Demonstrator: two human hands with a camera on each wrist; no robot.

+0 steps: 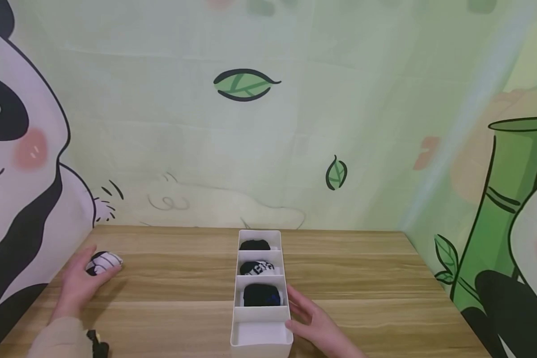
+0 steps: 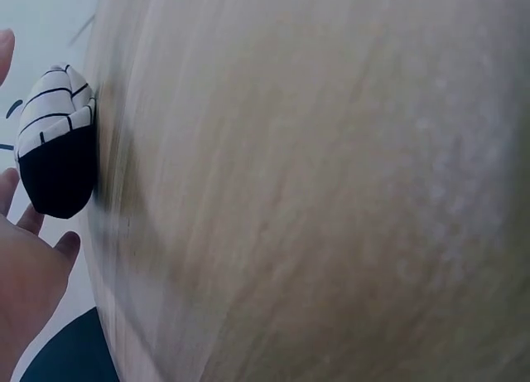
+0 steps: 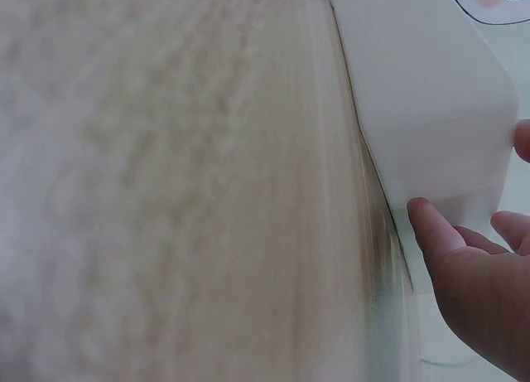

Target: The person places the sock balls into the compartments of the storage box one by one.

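Note:
A rolled fabric bundle (image 1: 105,262), seemingly socks, lies at the table's left; it is white with thin black lines and has a black end (image 2: 60,175). My left hand (image 1: 81,281) is around it with fingers spread; in the left wrist view a gap shows between the thumb and the bundle. A long white divided box (image 1: 261,312) stands mid-table. Its three farther compartments hold a black roll (image 1: 255,245), a black-and-white roll (image 1: 257,268) and another black roll (image 1: 261,295). The nearest compartment shows its bare floor. My right hand (image 1: 315,320) touches the box's right side with extended fingers.
The wood-grain table (image 1: 362,278) runs back to a printed cloth backdrop (image 1: 161,124) with pandas, leaves and bamboo. A dark strap-like piece (image 1: 98,345) hangs by the left sleeve (image 1: 60,340).

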